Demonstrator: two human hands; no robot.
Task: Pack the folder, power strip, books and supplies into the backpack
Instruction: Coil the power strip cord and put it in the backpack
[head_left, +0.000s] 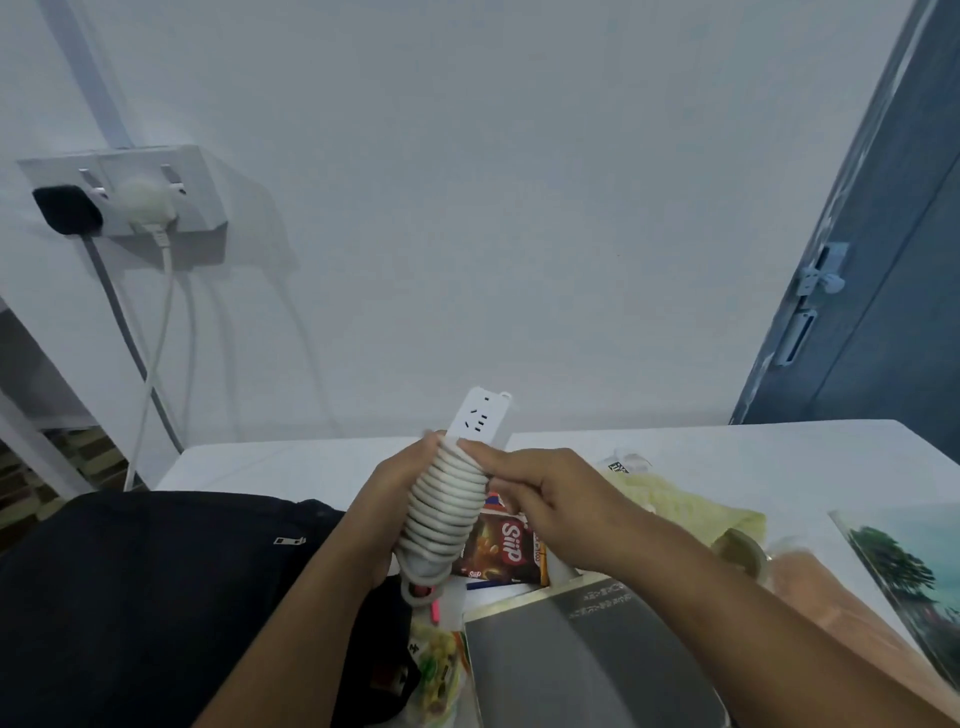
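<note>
Left hand gripping cord-wrapped power strip, black backpack beside

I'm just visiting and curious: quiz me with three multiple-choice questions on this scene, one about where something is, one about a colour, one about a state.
1. Where is the backpack?
A. on the person's left
B. hung on the door
C. under the grey book

2. What colour is the power strip?
A. black
B. white
C. red

3. How is the strip's cord?
A. plugged into the wall
B. trailing loose
C. coiled round the strip

Answers: 1 A, it lies beside the left hand. 2 B, its socket face is white. 3 C, turns wrap the body, the right hand pinching the top turn.
</note>
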